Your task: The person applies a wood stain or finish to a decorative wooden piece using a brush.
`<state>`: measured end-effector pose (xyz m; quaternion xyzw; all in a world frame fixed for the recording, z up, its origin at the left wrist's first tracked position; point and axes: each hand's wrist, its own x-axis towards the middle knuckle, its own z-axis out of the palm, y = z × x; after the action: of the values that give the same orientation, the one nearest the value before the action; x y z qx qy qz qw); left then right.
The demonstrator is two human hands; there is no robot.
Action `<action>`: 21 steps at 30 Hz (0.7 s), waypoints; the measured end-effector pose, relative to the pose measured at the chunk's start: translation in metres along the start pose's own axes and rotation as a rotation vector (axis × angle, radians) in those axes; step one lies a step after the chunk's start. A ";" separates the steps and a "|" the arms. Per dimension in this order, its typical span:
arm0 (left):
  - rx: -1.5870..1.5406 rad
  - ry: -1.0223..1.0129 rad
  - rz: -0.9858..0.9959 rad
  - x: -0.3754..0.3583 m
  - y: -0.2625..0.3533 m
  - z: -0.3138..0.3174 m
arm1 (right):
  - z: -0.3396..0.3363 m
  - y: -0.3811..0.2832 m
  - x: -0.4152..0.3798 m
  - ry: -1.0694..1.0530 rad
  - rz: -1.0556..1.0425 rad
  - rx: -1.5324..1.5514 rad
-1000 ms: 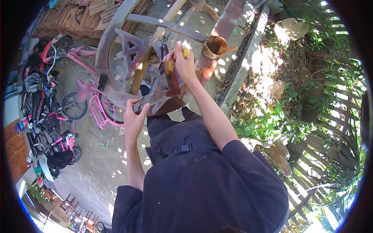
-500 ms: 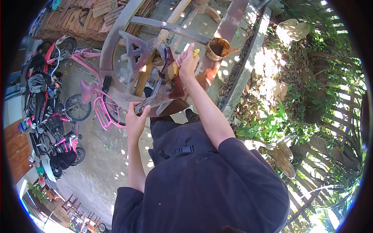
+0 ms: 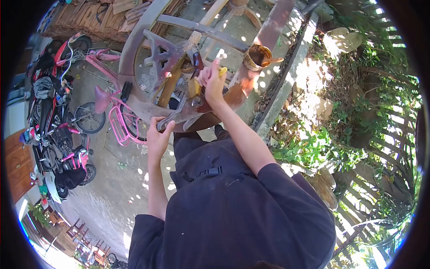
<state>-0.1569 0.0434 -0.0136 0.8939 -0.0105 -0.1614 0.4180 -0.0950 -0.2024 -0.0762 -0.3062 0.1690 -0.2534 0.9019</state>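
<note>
My right hand [image 3: 214, 85] is closed around a yellow brush [image 3: 195, 88], whose bristle end rests at the dark red-brown part of a wooden furniture frame [image 3: 127, 76]. My left hand [image 3: 159, 136] grips the near edge of that frame, fingers and thumb on either side of a curved grey piece [image 3: 165, 122]. Beyond my right hand, a round patterned pot [image 3: 256, 57] stands on the frame's reddish-brown rail [image 3: 244, 83], with a wooden stick [image 3: 273, 60] leaning out over its rim. Part of the frame is glossy red-brown and part is dull grey.
A pink bicycle [image 3: 103, 98] stands at the left, beside several motorbikes [image 3: 45, 116]. Stacked wood [image 3: 80, 22] lies at the upper left. At the right are a concrete edge [image 3: 286, 76], green plants [image 3: 309, 148] and a slatted fence [image 3: 380, 157].
The view has shifted slightly, so the frame and pot appear a little further right. My right hand and the brush have moved slightly toward my body along the frame. My left hand keeps its hold.
</note>
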 end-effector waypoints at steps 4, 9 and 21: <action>-0.042 0.020 -0.021 -0.004 -0.001 0.001 | -0.046 -0.003 0.013 0.004 0.174 -0.342; 0.031 0.000 -0.030 -0.007 0.026 0.000 | -0.007 -0.008 0.018 -0.020 0.121 -0.192; 0.051 0.002 -0.079 -0.008 0.009 -0.002 | -0.002 -0.018 0.037 -0.081 0.113 -0.227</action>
<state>-0.1630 0.0404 -0.0028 0.9041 0.0213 -0.1766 0.3885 -0.0720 -0.2362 -0.0717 -0.4065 0.1769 -0.1686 0.8804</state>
